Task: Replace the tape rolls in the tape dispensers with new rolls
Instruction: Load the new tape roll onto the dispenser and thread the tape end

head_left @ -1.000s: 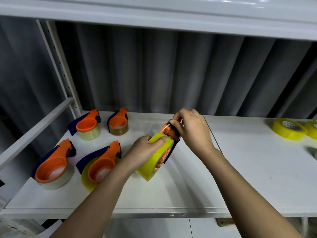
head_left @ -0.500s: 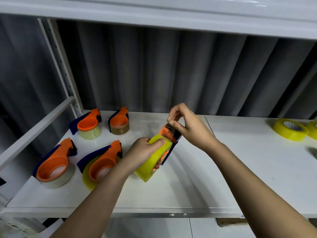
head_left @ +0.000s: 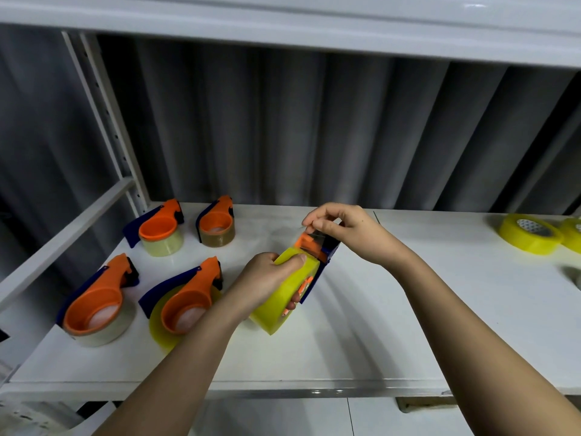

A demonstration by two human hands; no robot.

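Yellow tape roll [head_left: 284, 297] sat in the dispenser [head_left: 317, 258], gripped by the left hand [head_left: 267, 280] above the shelf [head_left: 393, 325]; the right hand [head_left: 342, 231] pinched the tape end [head_left: 314, 237] just above the cutter.

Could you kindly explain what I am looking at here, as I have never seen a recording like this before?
There is no machine here: a person works with two bare hands, and the single picture comes from a camera worn on their head, looking forward and down. In front is a white shelf.

The left hand grips a tape dispenser, orange and blue, loaded with a yellow tape roll. The right hand pinches the clear tape end above the dispenser's front, seemingly threading it.

Four more dispensers lie on the shelf's left side: two at the back and two nearer, each with a roll. At the far right lie two loose yellow rolls, the second cut off by the picture's edge.
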